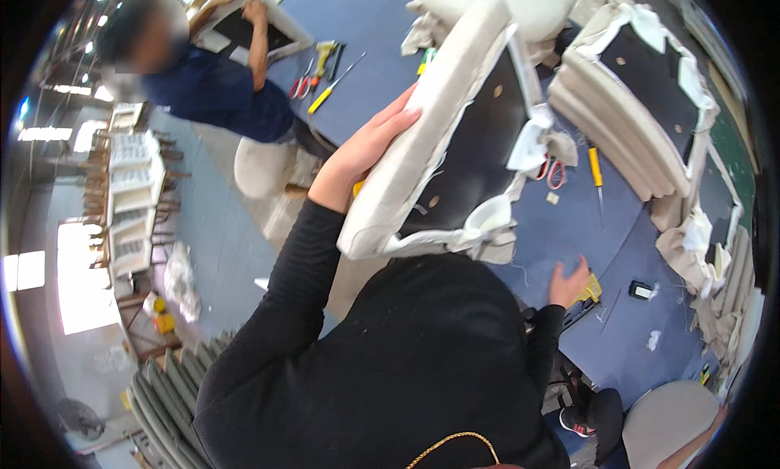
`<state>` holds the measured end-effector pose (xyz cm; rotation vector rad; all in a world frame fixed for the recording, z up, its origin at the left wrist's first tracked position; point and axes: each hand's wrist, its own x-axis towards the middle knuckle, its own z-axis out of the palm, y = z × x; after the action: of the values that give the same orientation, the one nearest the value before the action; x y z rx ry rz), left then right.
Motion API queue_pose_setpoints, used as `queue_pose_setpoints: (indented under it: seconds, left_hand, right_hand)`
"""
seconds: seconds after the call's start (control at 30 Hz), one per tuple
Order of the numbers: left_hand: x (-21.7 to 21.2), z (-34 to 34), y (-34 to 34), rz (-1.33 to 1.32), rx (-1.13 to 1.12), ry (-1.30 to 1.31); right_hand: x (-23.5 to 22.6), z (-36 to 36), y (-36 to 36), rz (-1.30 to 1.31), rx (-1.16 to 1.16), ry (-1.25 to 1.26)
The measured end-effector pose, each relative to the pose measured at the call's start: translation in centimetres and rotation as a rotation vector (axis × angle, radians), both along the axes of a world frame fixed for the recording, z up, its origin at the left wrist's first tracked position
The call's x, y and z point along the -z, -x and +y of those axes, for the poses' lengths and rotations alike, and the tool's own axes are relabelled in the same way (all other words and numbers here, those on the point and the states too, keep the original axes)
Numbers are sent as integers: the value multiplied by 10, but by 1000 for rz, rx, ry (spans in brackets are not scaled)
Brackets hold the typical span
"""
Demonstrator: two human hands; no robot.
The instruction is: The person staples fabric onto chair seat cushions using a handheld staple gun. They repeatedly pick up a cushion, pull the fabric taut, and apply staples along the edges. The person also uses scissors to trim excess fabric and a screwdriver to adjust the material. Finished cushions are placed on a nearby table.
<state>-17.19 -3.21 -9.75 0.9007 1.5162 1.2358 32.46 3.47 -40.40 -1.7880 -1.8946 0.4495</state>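
Note:
A beige upholstered seat panel [426, 128] with a black underside stands tilted up in front of me. Loose beige fabric and white lining hang along its right edge. My left hand [374, 148] presses along its outer left side and holds it up; part of the fingers is hidden. Low on the right, my right hand [566, 286] has thumb and fingers apart, right beside a yellow and black staple gun [595, 288] on the blue table. Contact between that hand and the tool is hard to make out.
A yellow-handled screwdriver [595, 168] and red scissors [556, 174] lie right of the panel. More beige panels [621, 116] are stacked at the right. A small black box [641, 290] lies near the table edge. Across the table, a co-worker [219, 95] handles another panel.

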Motion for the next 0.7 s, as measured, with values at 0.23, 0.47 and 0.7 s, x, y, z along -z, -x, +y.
queue_pose_setpoints:
  seconds: [0.23, 0.47, 0.7]
  left_hand:
    - [-21, 11, -15, 0, -144, 60]
    - [-3, 18, 4, -231, -184, 177]
    - [16, -60, -6, -442, -208, 470]
  right_hand:
    - [44, -25, -57, -175, 533, 303]
    - [83, 8, -129, 70, 382, 151]
    - [-238, 18, 154, 850, -568, 392]
